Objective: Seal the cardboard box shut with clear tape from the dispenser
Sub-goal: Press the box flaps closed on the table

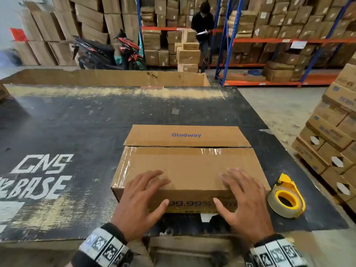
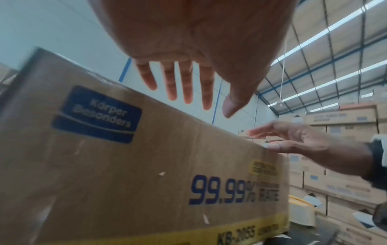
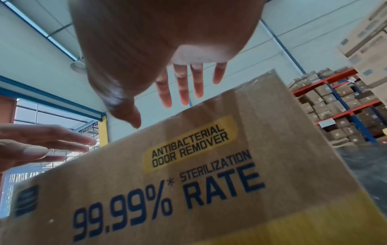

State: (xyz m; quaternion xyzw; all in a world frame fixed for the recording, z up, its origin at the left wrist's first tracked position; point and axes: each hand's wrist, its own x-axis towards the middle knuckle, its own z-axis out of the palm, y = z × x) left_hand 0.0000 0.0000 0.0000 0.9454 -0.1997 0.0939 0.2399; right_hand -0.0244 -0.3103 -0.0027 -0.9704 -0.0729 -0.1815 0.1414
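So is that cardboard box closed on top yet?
Closed but not fully flat: the box has both flaps folded, clear tape on the near one, and the far flap's edge sits slightly raised.

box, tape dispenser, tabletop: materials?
Box: brown corrugated cardboard, matte, with glossy clear tape along its edges. Tape dispenser: yellow plastic by its look, holding a translucent tape roll. Tabletop: dark painted board, probably wood; worn patches show pale underneath.

This is a warehouse: tall metal racks (image 1: 279, 41) full of cardboard cartons (image 1: 158, 53), stacked pallets (image 1: 331, 132), a parked motorcycle (image 1: 107, 53) and a worn packing table (image 1: 77, 122).
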